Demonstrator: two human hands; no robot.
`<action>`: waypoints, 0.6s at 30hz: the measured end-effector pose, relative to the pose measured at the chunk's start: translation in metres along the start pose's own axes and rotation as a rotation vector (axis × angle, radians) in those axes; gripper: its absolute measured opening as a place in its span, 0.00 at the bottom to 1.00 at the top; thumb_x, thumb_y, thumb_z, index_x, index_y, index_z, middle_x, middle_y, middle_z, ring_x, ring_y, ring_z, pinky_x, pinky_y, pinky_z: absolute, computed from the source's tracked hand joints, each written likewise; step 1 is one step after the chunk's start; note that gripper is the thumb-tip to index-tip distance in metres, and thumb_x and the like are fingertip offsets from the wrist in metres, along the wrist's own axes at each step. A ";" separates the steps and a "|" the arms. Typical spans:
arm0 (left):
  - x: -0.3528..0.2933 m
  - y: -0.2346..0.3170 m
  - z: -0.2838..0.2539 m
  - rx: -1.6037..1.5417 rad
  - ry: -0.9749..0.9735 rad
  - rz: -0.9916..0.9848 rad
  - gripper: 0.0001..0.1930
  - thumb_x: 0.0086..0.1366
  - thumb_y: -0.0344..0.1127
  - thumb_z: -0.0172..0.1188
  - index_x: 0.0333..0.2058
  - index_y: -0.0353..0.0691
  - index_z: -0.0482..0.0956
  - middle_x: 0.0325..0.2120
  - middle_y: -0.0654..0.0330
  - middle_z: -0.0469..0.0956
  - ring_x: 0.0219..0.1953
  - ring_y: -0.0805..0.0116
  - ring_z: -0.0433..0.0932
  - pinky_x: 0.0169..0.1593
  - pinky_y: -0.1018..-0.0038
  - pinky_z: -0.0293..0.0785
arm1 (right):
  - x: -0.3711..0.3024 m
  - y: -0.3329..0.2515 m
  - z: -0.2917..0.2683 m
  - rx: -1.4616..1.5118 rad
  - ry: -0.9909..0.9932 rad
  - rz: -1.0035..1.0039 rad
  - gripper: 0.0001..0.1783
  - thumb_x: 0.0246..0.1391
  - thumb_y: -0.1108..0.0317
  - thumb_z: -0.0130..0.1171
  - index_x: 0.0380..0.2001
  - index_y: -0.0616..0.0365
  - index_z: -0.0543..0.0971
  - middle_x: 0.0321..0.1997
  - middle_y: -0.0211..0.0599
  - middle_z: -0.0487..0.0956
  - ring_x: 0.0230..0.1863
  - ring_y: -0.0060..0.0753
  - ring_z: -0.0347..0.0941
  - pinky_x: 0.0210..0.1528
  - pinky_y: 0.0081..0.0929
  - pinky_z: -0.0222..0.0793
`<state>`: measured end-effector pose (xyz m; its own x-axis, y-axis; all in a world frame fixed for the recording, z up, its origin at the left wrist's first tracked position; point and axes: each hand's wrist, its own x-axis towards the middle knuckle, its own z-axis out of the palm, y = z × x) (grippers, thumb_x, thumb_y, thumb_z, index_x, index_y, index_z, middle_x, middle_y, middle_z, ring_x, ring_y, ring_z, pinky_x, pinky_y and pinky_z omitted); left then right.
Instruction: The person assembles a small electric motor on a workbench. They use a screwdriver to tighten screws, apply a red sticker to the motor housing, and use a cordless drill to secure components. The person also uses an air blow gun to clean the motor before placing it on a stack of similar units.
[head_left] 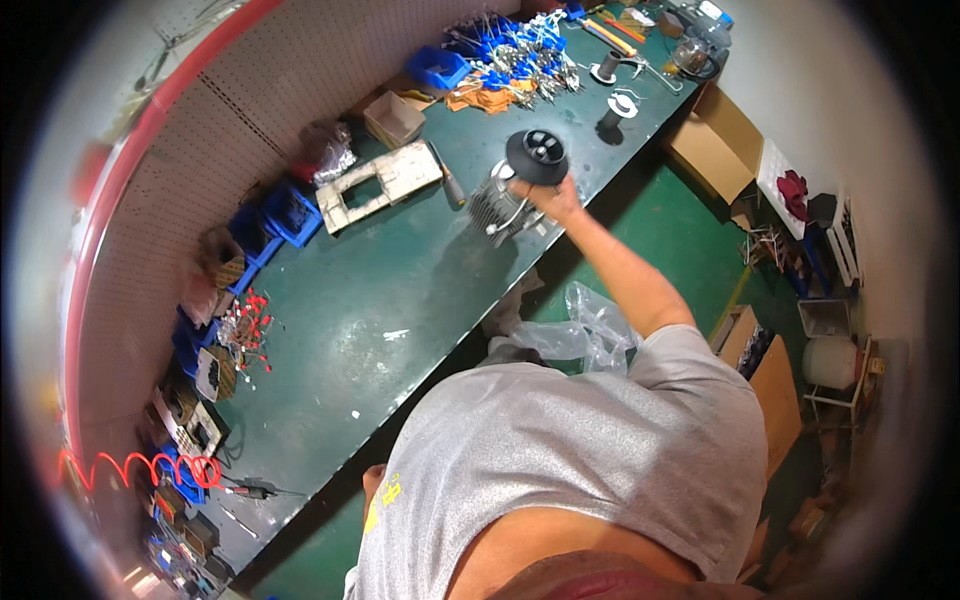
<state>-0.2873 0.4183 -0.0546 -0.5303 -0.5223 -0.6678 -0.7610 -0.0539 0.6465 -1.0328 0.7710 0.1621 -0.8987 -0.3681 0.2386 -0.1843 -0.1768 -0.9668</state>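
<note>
Nearest is the person's grey shirt (590, 430), with a sliver of the left hand (373, 480) beside it at the counter's front edge; whether its fingers are open or closed I cannot tell. Clear plastic sheeting (580, 330) hangs under the front edge of the counter (350, 330).

The right hand (553, 198) reaches over that edge, right of its middle, its fingers gripping a finned metal unit (488, 212) just under the black flared top (538, 165); some fingertips are hidden. The unit is at the front edge, slightly blurred; I cannot tell whether it touches the counter.

Beyond, a screwdriver (453, 188) lies just beside a pale plate with a cutout (408, 172). A red coiled hose (140, 468) hangs at the left end. Along the back edge are red-tipped leads (250, 330), blue bins (292, 213) and a cream open box (394, 118).

Towards the right end, blue-capped leads (515, 50) are heaped at the back, and two spool-like pieces stand nearer the front edge. Farthest, near the right back corner, is a transparent jug (690, 57).
</note>
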 end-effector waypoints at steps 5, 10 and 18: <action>-0.022 0.114 0.046 0.028 0.010 0.157 0.10 0.68 0.32 0.62 0.40 0.28 0.84 0.29 0.60 0.84 0.32 0.74 0.81 0.38 0.73 0.78 | 0.072 0.013 -0.119 -0.271 0.008 -0.054 0.24 0.44 0.69 0.83 0.45 0.56 0.84 0.44 0.28 0.87 0.45 0.21 0.81 0.52 0.29 0.78; -0.071 0.208 0.080 0.027 0.117 0.142 0.14 0.69 0.35 0.64 0.44 0.26 0.82 0.30 0.61 0.82 0.32 0.75 0.79 0.37 0.75 0.76 | 0.104 -0.005 -0.155 -0.576 -0.071 -0.134 0.21 0.46 0.69 0.81 0.44 0.56 0.84 0.41 0.26 0.87 0.41 0.20 0.80 0.48 0.28 0.78; -0.054 0.208 0.095 -0.031 0.020 0.006 0.13 0.69 0.34 0.61 0.43 0.27 0.80 0.27 0.61 0.80 0.25 0.76 0.75 0.29 0.76 0.73 | 0.117 0.002 -0.179 -0.667 -0.179 -0.067 0.19 0.50 0.69 0.78 0.45 0.57 0.84 0.41 0.27 0.86 0.42 0.22 0.79 0.48 0.29 0.77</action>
<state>-0.4525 0.5167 0.0811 -0.5269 -0.5400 -0.6563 -0.7458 -0.0766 0.6618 -1.2100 0.8911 0.1721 -0.8075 -0.5314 0.2560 -0.4943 0.3730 -0.7852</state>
